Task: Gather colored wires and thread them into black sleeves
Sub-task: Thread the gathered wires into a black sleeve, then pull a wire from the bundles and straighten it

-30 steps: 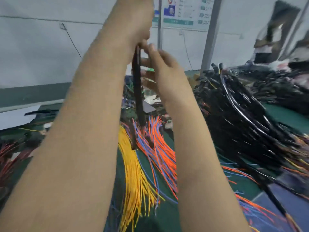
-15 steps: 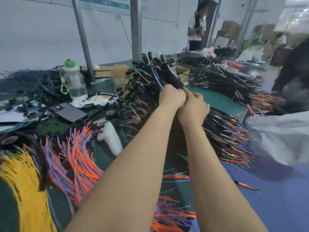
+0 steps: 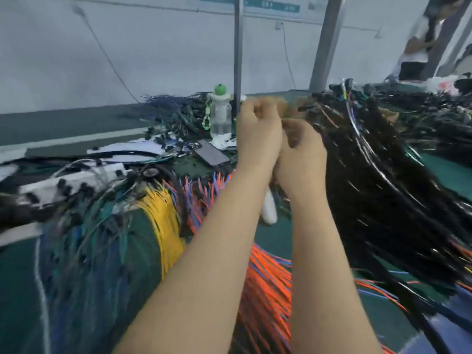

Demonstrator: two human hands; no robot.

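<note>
Left hand [image 3: 258, 131] is balled in a fist, with the right hand [image 3: 301, 154] curled and touching it at 4 o'clock. Blur hides whether either pinches anything. A glossy heap of black-sleeved cables [image 3: 383, 190] bristles at 3 o'clock, thin orange and purple wires [image 3: 268, 290] fan out at 6, and a yellow wire bundle [image 3: 166, 218] lies at 8.

Two forearms bare along whole visible length; left hand [image 3: 258, 134], right hand [image 3: 301, 154] bare too (outlines softened by blur).

Orange wires [image 3: 265, 290] fan beside heaped black sleeves [image 3: 383, 200].
</note>
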